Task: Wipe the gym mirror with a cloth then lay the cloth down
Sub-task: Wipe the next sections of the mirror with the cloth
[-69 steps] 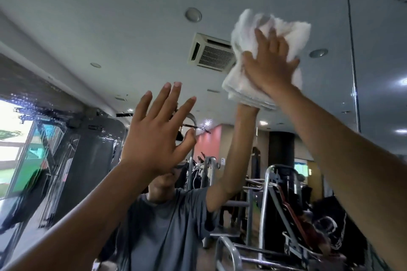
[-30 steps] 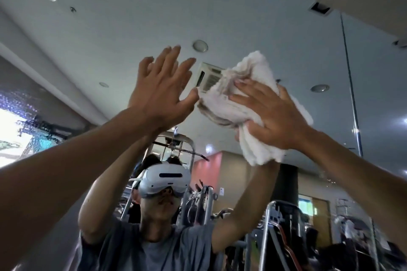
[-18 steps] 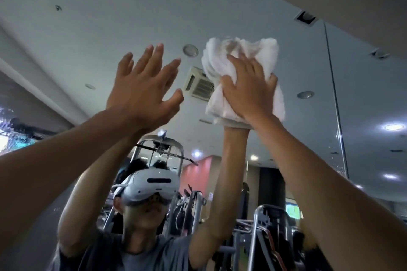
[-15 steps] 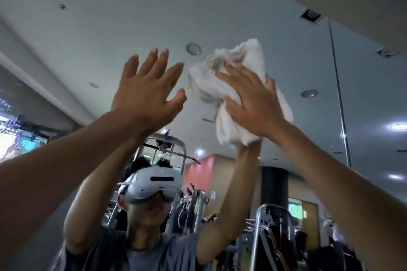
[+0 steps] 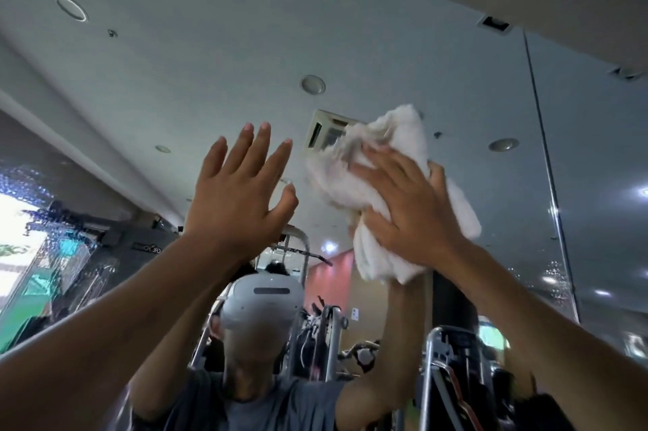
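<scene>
Pressing bunched white cloth (image 5: 396, 136) against gym mirror (image 5: 175, 55) with right hand (image 5: 410, 209), fingers straight and spread over it, not curled round, cloth high on the glass. Holding nothing in left hand (image 5: 238, 195), raised just beside the cloth, fingers straight and splayed; cannot tell if touching glass. Reflected below: white headset (image 5: 263, 301), grey shirt (image 5: 280, 409), gym machines (image 5: 438, 360).

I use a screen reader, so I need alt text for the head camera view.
A person's right hand presses a bunched white cloth against a gym mirror high overhead, fingers flat on it, while the left hand is raised open beside it. The mirror reflects the person in a white headset and grey shirt, with gym machines behind.
</scene>
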`<state>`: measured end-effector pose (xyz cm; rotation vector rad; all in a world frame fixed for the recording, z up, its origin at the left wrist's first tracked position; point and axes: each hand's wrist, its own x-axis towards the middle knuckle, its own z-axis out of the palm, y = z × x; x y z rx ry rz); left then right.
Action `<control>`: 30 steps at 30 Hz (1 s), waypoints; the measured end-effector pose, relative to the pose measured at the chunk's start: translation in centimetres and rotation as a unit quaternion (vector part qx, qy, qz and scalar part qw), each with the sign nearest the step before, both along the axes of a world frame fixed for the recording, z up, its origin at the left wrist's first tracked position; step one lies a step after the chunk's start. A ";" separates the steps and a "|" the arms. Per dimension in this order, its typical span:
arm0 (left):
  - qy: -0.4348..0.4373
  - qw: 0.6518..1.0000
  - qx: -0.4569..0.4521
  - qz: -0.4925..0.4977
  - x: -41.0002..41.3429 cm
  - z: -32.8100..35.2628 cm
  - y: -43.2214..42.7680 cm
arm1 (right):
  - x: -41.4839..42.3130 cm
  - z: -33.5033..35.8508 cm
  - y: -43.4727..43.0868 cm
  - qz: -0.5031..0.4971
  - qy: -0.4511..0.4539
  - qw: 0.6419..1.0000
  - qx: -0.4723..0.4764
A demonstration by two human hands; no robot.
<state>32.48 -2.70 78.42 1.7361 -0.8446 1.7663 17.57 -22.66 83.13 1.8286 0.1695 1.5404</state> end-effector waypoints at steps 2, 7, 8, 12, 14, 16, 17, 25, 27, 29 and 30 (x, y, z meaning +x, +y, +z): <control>0.001 1.000 -0.007 -0.004 -0.1 -0.1 0.0 | -2.0 0.8 -2.2 -0.011 0.072 0.995 -0.071; 0.011 1.000 -0.013 -0.002 -0.4 -0.4 -0.5 | -2.0 6.9 -2.6 0.015 -0.103 0.982 0.156; 0.011 1.000 -0.012 -0.001 -0.4 -0.4 -0.5 | -0.9 7.7 -1.1 0.005 -0.154 0.965 0.210; -0.006 1.000 -0.023 0.004 -0.1 -0.4 -0.3 | 2.0 5.5 3.0 -0.006 -0.124 0.980 0.155; -0.018 0.999 -0.036 0.017 -0.1 -0.4 -0.3 | 0.7 3.7 1.6 -0.001 0.008 1.000 0.024; -0.039 0.998 -0.038 0.037 -0.1 0.0 -0.1 | -1.5 4.3 -0.9 -0.024 0.102 0.992 -0.076; -0.053 0.997 -0.035 0.050 -0.1 0.5 0.2 | -2.4 5.4 -1.8 -0.037 0.108 0.991 -0.074; -0.121 0.989 -0.057 0.062 0.5 6.3 2.6 | 3.1 11.6 3.8 0.000 -0.148 0.967 0.208; -0.136 0.987 -0.058 0.061 1.0 6.6 2.7 | 2.7 9.9 3.2 0.004 -0.066 0.991 0.112; -0.143 0.987 -0.064 0.037 1.2 6.5 2.6 | 0.9 9.4 1.2 0.016 0.014 1.000 0.006; -0.141 0.987 -0.067 0.023 1.3 6.5 2.6 | 0.0 9.5 0.0 0.021 0.031 0.999 -0.029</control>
